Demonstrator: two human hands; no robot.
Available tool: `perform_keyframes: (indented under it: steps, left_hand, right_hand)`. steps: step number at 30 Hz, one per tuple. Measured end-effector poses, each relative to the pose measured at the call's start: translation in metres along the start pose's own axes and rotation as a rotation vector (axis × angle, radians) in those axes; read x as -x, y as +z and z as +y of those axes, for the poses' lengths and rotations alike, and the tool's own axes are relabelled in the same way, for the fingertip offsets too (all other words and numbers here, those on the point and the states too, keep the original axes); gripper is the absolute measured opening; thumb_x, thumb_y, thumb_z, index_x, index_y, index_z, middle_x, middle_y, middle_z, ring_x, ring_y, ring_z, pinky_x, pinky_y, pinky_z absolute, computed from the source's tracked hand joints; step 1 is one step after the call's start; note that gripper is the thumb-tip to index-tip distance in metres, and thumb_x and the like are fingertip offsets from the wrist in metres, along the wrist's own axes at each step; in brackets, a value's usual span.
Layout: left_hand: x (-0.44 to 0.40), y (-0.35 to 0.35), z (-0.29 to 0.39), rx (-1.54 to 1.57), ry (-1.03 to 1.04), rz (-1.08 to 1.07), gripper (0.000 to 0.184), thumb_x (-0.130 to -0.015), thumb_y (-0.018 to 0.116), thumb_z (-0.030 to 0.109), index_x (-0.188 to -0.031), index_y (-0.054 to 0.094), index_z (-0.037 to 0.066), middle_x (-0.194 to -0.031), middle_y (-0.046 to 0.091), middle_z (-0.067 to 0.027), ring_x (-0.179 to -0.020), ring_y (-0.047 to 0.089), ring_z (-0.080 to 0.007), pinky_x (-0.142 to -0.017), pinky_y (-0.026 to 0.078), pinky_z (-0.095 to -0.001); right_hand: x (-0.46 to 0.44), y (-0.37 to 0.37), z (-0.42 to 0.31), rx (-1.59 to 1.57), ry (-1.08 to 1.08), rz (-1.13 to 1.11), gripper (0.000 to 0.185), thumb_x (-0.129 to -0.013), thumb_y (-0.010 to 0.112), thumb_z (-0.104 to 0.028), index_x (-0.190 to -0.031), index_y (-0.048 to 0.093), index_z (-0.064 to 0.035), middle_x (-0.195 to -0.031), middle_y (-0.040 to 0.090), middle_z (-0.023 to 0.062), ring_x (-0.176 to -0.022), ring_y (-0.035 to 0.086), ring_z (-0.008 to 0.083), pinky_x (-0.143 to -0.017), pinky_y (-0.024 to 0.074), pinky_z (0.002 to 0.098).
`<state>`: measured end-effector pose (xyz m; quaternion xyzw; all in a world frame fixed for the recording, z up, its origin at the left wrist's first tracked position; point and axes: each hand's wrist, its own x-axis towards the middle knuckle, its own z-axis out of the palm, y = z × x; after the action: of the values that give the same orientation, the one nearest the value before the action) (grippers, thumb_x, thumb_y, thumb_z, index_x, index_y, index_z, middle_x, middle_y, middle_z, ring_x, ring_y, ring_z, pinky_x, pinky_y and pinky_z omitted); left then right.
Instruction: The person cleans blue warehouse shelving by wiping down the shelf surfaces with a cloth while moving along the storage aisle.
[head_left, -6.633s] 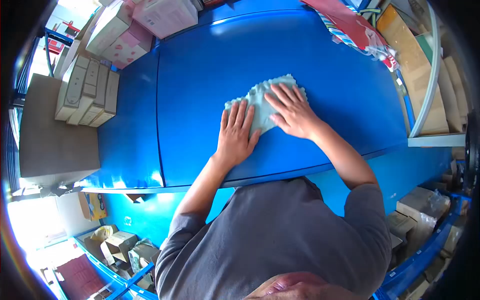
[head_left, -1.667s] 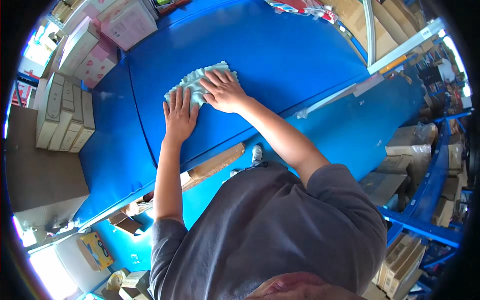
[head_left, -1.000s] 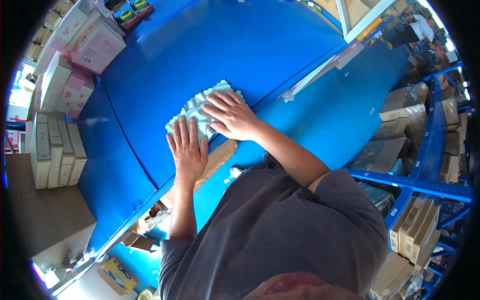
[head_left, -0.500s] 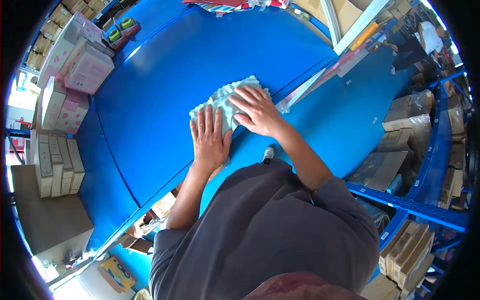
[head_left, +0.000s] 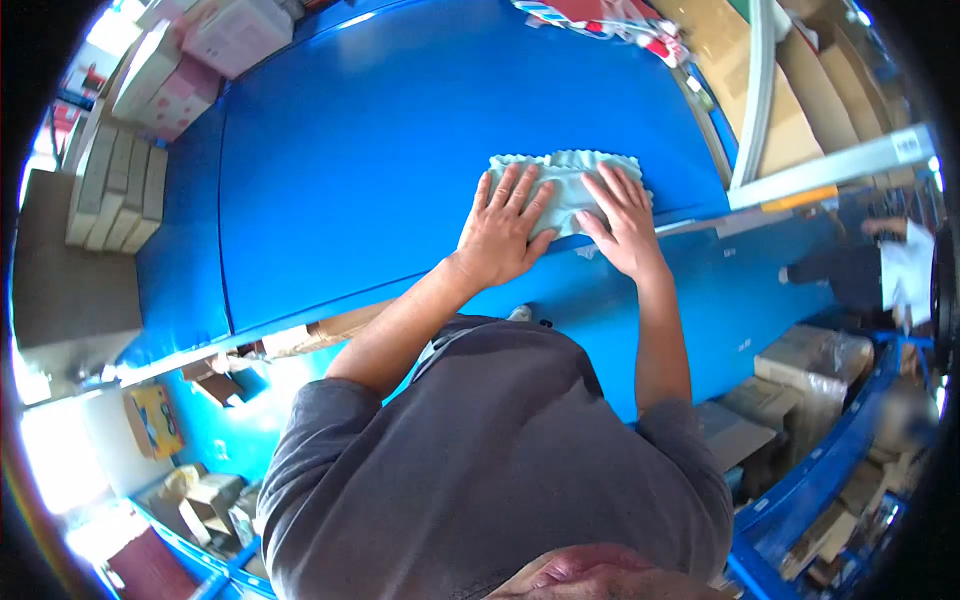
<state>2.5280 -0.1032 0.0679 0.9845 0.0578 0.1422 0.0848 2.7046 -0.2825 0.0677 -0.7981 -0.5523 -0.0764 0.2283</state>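
My left hand (head_left: 505,225) and right hand (head_left: 622,222) lie flat on a pale mint-green, scallop-edged cloth (head_left: 562,188) near the front edge of a glossy blue table (head_left: 400,140). Neither hand grips: the left fingers are slightly spread, the right fingers closer together, both thumbs angled inward. The table's front edge passes beneath the heels of my hands; whether the cloth overhangs it, I cannot tell. To the right of my right hand, a short strip of blue runs to a grey metal frame (head_left: 830,168) and upright brown cardboard sheets (head_left: 725,70). The widest room lies beyond my fingertips and left of my left hand, where smooth blue reaches a dark straight seam (head_left: 221,220), with a row of off-white flat boxes (head_left: 120,185) past it. The cloth's long axis runs crosswise from hand to hand, roughly along the front edge, its wavy border facing away from me, slightly rumpled between my hands.
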Motion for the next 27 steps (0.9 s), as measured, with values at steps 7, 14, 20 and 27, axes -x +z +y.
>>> perform_keyframes:
  steps: [7, 14, 20, 27]
  left_hand:
    - [0.003, -0.004, 0.002, -0.004, -0.053, -0.018, 0.066, -0.108, 0.04, 0.051, -0.161, 0.037, 0.013, -0.169, 0.031, -0.0143, -0.158, 0.021, -0.0365, -0.128, 0.01, -0.0575]
    - [-0.002, -0.007, -0.004, 0.058, -0.016, -0.03, 0.067, -0.107, 0.041, 0.05, -0.162, 0.035, 0.012, -0.17, 0.029, -0.0142, -0.159, 0.019, -0.036, -0.128, 0.007, -0.057]
    - [-0.006, -0.008, -0.034, 0.041, -0.025, -0.104, 0.068, -0.108, 0.04, 0.049, -0.164, 0.032, 0.012, -0.171, 0.026, -0.014, -0.16, 0.016, -0.0356, -0.128, 0.005, -0.0571]
    - [-0.004, -0.023, -0.114, -0.025, -0.053, -0.086, 0.067, -0.109, 0.035, 0.051, -0.164, 0.03, 0.013, -0.171, 0.027, -0.013, -0.16, 0.016, -0.0362, -0.128, 0.006, -0.059]
  right_hand:
    - [-0.005, -0.004, -0.004, 0.014, -0.036, -0.044, 0.056, -0.098, 0.064, -0.038, -0.146, 0.058, -0.0104, -0.157, 0.049, 0.0171, -0.144, 0.045, 0.0412, -0.118, 0.0302, 0.0562]
    - [-0.013, 0.004, -0.023, 0.075, 0.078, -0.035, 0.058, -0.1, 0.062, -0.039, -0.149, 0.055, -0.0095, -0.16, 0.045, 0.0191, -0.147, 0.04, 0.0434, -0.118, 0.0285, 0.0584]
    - [-0.03, 0.014, -0.031, 0.127, 0.101, -0.132, 0.063, -0.102, 0.057, -0.042, -0.156, 0.047, -0.0101, -0.165, 0.037, 0.0209, -0.151, 0.033, 0.0451, -0.12, 0.0241, 0.0604]
    - [-0.11, 0.064, -0.035, 0.094, -0.019, -0.224, 0.068, -0.105, 0.049, -0.049, -0.16, 0.04, -0.0116, -0.168, 0.03, 0.0214, -0.154, 0.027, 0.0455, -0.123, 0.0183, 0.0616]
